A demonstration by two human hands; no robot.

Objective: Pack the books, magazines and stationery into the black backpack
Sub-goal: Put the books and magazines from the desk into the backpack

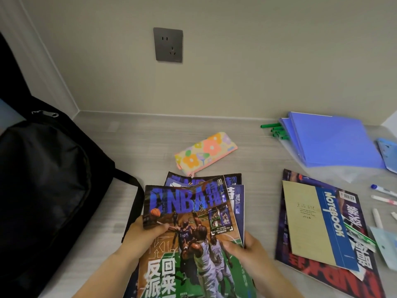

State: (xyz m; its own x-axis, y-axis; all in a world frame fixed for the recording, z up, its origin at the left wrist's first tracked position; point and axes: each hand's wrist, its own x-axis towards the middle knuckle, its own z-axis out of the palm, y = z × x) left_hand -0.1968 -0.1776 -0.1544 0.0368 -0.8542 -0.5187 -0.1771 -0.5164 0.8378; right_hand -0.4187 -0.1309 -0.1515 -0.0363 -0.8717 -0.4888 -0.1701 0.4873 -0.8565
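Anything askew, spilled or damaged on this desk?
Nothing spilled or damaged. The glossy basketball magazines held in the left hand and right hand are fanned, edges unsquared. The beige-and-blue paper notebook lies crooked on a dark magazine at right.

At the desk's left edge the black backpack [43, 179] lay slumped; NBA magazines [193, 211] fanned at near edge; floral pencil case [206, 150] flat mid-desk; blue folders [335, 140] stacked at far right corner, green pens [275, 130] poking out leftward; notebook [318, 229] atop another magazine [322, 276] rightward, loose pens [384, 190] by right edge.
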